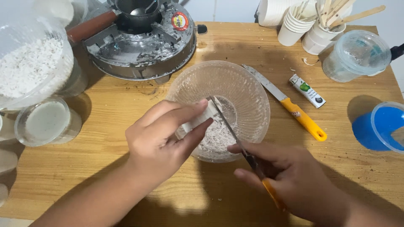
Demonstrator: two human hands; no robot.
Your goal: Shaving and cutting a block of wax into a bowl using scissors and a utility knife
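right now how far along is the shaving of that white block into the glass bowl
Partly done: a heap of white shavings already lies in the glass bowl. In hand: the left hand holds the white block over the bowl while the right hand draws a knife across it. Left: most of the block looks uncut.

A wooden table (105,126) with a warm yellow grain fills nearly the whole view, running out on every side of the fingers; its surface is scuffed and dusted with pale specks; soft dark shadows lie on the boards below and beside the fingers, while a brighter patch of light falls on the near edge; far beyond the fingertips, past the table's back edge, a strip of pale wall (227,10) shows.
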